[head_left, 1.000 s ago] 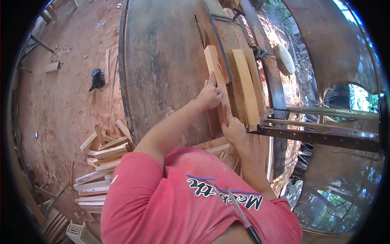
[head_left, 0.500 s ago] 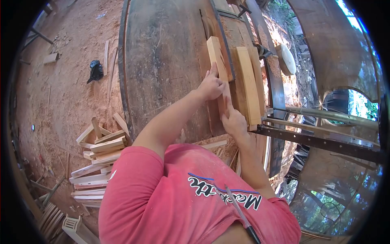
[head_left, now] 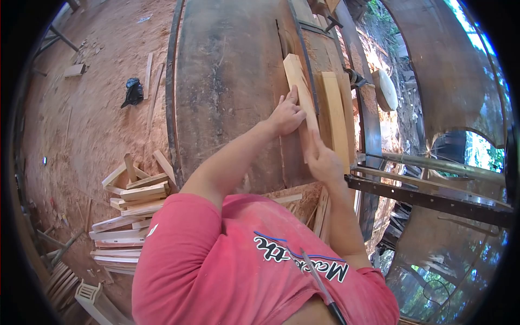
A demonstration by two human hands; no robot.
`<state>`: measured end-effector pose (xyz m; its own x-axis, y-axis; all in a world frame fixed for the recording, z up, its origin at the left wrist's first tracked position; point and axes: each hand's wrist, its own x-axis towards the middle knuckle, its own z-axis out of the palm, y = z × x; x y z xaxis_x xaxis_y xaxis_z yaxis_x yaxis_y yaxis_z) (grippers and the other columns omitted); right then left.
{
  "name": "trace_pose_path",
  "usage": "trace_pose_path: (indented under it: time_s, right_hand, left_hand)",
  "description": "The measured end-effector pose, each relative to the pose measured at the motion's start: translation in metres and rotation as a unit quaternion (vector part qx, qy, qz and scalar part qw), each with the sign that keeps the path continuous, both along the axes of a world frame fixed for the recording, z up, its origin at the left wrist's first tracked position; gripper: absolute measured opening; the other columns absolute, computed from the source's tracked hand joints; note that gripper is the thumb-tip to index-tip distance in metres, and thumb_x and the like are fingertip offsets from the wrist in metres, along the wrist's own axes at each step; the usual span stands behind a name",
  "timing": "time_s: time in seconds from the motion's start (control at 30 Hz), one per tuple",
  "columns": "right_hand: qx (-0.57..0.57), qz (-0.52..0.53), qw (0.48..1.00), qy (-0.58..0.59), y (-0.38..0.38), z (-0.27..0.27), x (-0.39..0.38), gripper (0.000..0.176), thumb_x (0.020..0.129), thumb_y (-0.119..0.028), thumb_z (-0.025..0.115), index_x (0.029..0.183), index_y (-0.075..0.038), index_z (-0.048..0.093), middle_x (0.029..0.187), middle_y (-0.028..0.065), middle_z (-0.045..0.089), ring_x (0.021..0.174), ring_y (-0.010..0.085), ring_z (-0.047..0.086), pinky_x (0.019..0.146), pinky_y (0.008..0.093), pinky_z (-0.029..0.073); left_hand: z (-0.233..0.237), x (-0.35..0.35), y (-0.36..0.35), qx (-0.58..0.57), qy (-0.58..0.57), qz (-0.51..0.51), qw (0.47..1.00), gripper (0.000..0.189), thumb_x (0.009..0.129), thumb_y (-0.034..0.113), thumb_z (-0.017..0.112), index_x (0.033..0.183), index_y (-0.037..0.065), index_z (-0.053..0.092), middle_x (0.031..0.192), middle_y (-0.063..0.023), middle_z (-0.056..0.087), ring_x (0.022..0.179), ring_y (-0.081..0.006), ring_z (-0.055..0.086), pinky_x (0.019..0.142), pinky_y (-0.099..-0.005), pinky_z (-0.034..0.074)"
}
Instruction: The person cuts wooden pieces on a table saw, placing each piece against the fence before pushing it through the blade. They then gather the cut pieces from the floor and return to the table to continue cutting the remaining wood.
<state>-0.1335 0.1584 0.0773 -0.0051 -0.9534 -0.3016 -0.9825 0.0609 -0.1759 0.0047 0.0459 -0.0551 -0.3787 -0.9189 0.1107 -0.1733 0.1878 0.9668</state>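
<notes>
A pale wooden piece (head_left: pixel 298 81) lies lengthwise on the dusty table (head_left: pixel 227 70), close to the dark metal strip (head_left: pixel 305 49) at its right side. My left hand (head_left: pixel 287 115) grips the middle of the piece, with fingers pointing along it. At the near end of the same piece, my right hand (head_left: pixel 326 162) is closed round it; part of that end is hidden by the fingers. Just right of the strip, another light board (head_left: pixel 337 116) rests on a wooden ledge.
A pile of cut wood (head_left: pixel 138 203) lies on the dirt floor at the left, below a black plastic bag (head_left: pixel 132 92). Dark perforated metal beam (head_left: pixel 428 200) extends right of the table. A round pale disc (head_left: pixel 385 90) stands beyond the ledge.
The view has shifted slightly, so the table and ledge appear further right and lower. Both hands still hold the piece, whose far end now appears angled a little away from the strip.
</notes>
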Motion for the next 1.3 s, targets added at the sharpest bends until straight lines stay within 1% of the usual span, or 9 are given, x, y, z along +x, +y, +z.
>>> trace_pose_path:
  time_s: [0.13, 0.27, 0.47, 0.63, 0.77, 0.83, 0.9, 1.23, 1.3]
  right_hand:
    - [0.012, 0.032, 0.994, 0.107, -0.028, 0.055, 0.008, 0.056, 0.089, -0.040, 0.051, 0.142, -0.021, 0.048, 0.092, 0.0272, 0.067, 0.088, 0.0442, 0.065, 0.083, 0.0515, 0.050]
    - [0.007, 0.044, 0.993, 0.105, -0.068, 0.097, 0.010, 0.055, 0.088, -0.042, 0.053, 0.139, -0.021, 0.052, 0.094, 0.0263, 0.067, 0.090, 0.0418, 0.066, 0.084, 0.0490, 0.050]
    - [-0.044, 0.103, 0.993, 0.039, -0.146, 0.136, -0.002, 0.043, 0.084, -0.037, 0.058, 0.121, -0.017, 0.068, 0.091, 0.0184, 0.071, 0.086, 0.0294, 0.070, 0.080, 0.0382, 0.053]
    - [0.046, 0.058, 0.994, -0.083, -0.212, 0.172, 0.013, 0.039, 0.083, -0.025, 0.059, 0.111, -0.001, 0.071, 0.079, 0.0072, 0.069, 0.069, 0.0137, 0.062, 0.067, 0.0283, 0.050]
    - [0.073, 0.031, 0.994, -0.071, -0.253, 0.190, 0.026, 0.038, 0.083, -0.024, 0.061, 0.104, 0.005, 0.071, 0.075, 0.0056, 0.066, 0.064, 0.0120, 0.058, 0.059, 0.0283, 0.047]
    - [0.027, 0.105, 0.989, -0.097, -0.280, 0.189, 0.017, 0.035, 0.082, -0.025, 0.062, 0.093, 0.006, 0.071, 0.070, 0.0040, 0.064, 0.059, 0.0111, 0.055, 0.053, 0.0287, 0.044]
    - [0.018, 0.095, 0.990, -0.100, -0.306, 0.186, 0.015, 0.032, 0.082, -0.026, 0.063, 0.082, 0.006, 0.068, 0.069, 0.0034, 0.062, 0.059, 0.0107, 0.054, 0.053, 0.0284, 0.043]
    - [-0.005, 0.066, 0.990, -0.125, -0.319, 0.190, 0.029, 0.026, 0.080, -0.024, 0.064, 0.081, 0.002, 0.067, 0.073, 0.0029, 0.062, 0.062, 0.0111, 0.056, 0.060, 0.0311, 0.047]
    - [-0.009, 0.288, 0.957, 0.024, -0.285, 0.187, 0.003, 0.029, 0.079, -0.024, 0.065, 0.093, 0.000, 0.071, 0.076, 0.0030, 0.065, 0.065, 0.0132, 0.061, 0.063, 0.0310, 0.050]
  left_hand:
    - [0.019, 0.003, -0.016, -0.020, 0.011, 0.003, 1.000, 0.047, 0.088, 0.028, 0.042, 0.089, -0.011, 0.069, 0.155, -0.0337, 0.007, 0.147, -0.0422, 0.007, 0.118, -0.0521, 0.005]
    - [0.033, 0.003, -0.034, -0.041, 0.001, 0.024, 0.999, 0.051, 0.088, 0.030, 0.039, 0.093, -0.012, 0.068, 0.154, -0.0360, 0.010, 0.146, -0.0437, 0.007, 0.118, -0.0515, 0.007]
    - [0.052, 0.001, -0.063, -0.057, 0.016, 0.052, 0.997, 0.051, 0.089, 0.032, 0.040, 0.099, -0.008, 0.069, 0.152, -0.0369, 0.012, 0.146, -0.0424, 0.008, 0.119, -0.0475, 0.007]
    - [0.068, 0.003, -0.082, -0.022, 0.076, 0.069, 0.995, 0.050, 0.089, 0.033, 0.040, 0.094, -0.007, 0.069, 0.149, -0.0383, 0.022, 0.145, -0.0430, 0.012, 0.119, -0.0471, 0.008]
    - [0.071, 0.000, -0.096, 0.004, 0.102, 0.087, 0.991, 0.048, 0.088, 0.032, 0.039, 0.084, -0.007, 0.066, 0.145, -0.0398, 0.027, 0.144, -0.0440, 0.016, 0.119, -0.0484, 0.009]
    - [0.073, 0.004, -0.102, -0.002, 0.110, 0.101, 0.989, 0.048, 0.088, 0.032, 0.038, 0.081, -0.007, 0.065, 0.144, -0.0411, 0.027, 0.143, -0.0441, 0.017, 0.119, -0.0491, 0.009]
    - [0.083, 0.013, -0.107, 0.012, 0.065, 0.052, 0.996, 0.053, 0.091, 0.031, 0.034, 0.104, -0.005, 0.070, 0.149, -0.0415, 0.013, 0.147, -0.0429, 0.008, 0.120, -0.0481, 0.008]
    - [0.074, 0.007, -0.120, 0.004, 0.039, 0.069, 0.997, 0.053, 0.091, 0.032, 0.033, 0.107, -0.001, 0.070, 0.150, -0.0415, 0.012, 0.145, -0.0450, 0.010, 0.119, -0.0523, 0.008]
    - [0.067, 0.004, -0.101, -0.028, 0.025, 0.059, 0.998, 0.051, 0.090, 0.032, 0.036, 0.104, -0.002, 0.071, 0.150, -0.0420, 0.009, 0.145, -0.0464, 0.011, 0.118, -0.0542, 0.009]
